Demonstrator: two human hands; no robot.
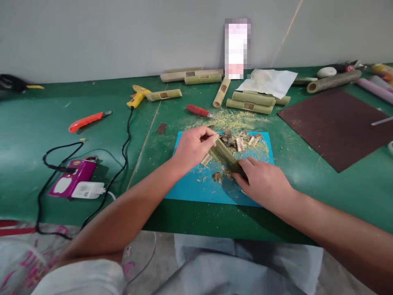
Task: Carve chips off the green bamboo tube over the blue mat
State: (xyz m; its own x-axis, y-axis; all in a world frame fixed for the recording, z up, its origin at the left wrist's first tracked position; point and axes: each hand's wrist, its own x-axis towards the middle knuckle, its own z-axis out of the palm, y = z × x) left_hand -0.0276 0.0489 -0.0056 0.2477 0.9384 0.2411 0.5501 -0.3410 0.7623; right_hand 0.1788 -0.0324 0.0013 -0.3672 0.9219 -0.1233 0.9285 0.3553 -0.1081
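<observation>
A green bamboo tube slants across the middle, held between my two hands. My left hand pinches its far end, thumb and fingers closed. Around the near end my right hand is wrapped, the thumb below and fingers on top. Under them lies a blue mat with bamboo shavings and several brown and pale scraps. Beyond the mat, a red-handled carving tool rests among yellowish shavings. A small dark square piece lies left of the mat.
Bamboo tubes lie toward the back, beside white paper. A yellow glue gun, an orange utility knife and a purple power strip with black cord are on the left. A dark brown sheet lies right.
</observation>
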